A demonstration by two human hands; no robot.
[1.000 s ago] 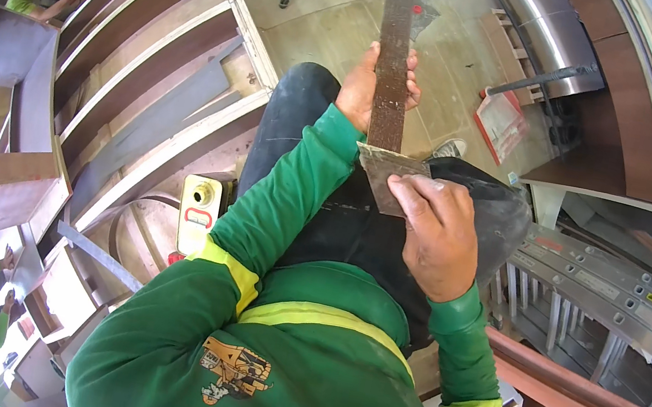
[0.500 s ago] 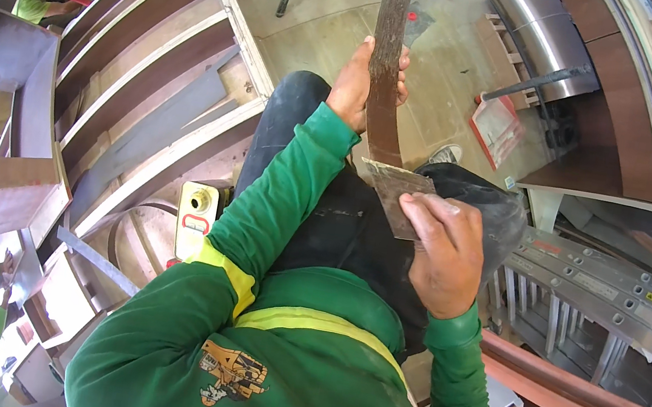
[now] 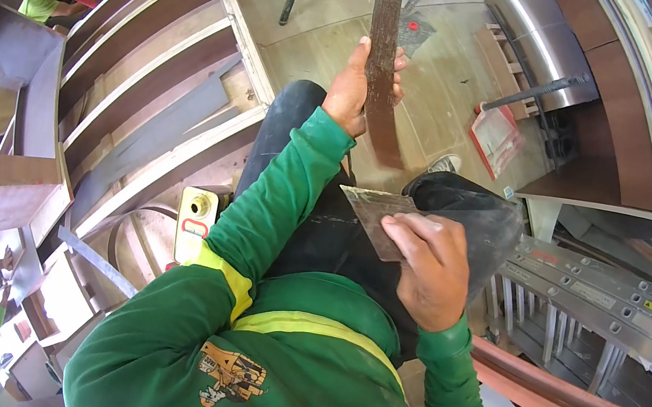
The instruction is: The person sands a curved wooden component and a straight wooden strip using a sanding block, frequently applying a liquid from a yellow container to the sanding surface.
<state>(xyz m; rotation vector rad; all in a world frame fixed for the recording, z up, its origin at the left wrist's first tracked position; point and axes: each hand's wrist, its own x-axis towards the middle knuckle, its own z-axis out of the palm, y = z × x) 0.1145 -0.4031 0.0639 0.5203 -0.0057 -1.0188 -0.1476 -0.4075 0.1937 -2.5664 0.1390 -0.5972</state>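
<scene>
My left hand point(image 3: 355, 89) is closed round a long, narrow brown strip point(image 3: 383, 49), thumb on one side and fingertips on the other. The strip runs away from me past the top edge of the view, and its near end hangs over the floor by my knees. In my right hand point(image 3: 434, 265) a thin, flat, brownish scraper-like piece point(image 3: 380, 218) is pinched between thumb and fingers. Its pale, crusted far edge faces the strip's near end, with a gap between them. The scraper-like piece sits above my lap.
To the left stands a large curved wooden shelf frame point(image 3: 155, 63). A metal can point(image 3: 194, 220) is beside my left thigh. An aluminium ladder point(image 3: 603, 302) lies at right, below a brown cabinet point(image 3: 613, 88). A red-edged dustpan point(image 3: 497, 136) is on the floor. Two people work at far left.
My right hand has drawn the scraper-like piece toward me, off the strip's near end. The strip has tilted slightly in my left hand, its near end lifting away from my lap.
</scene>
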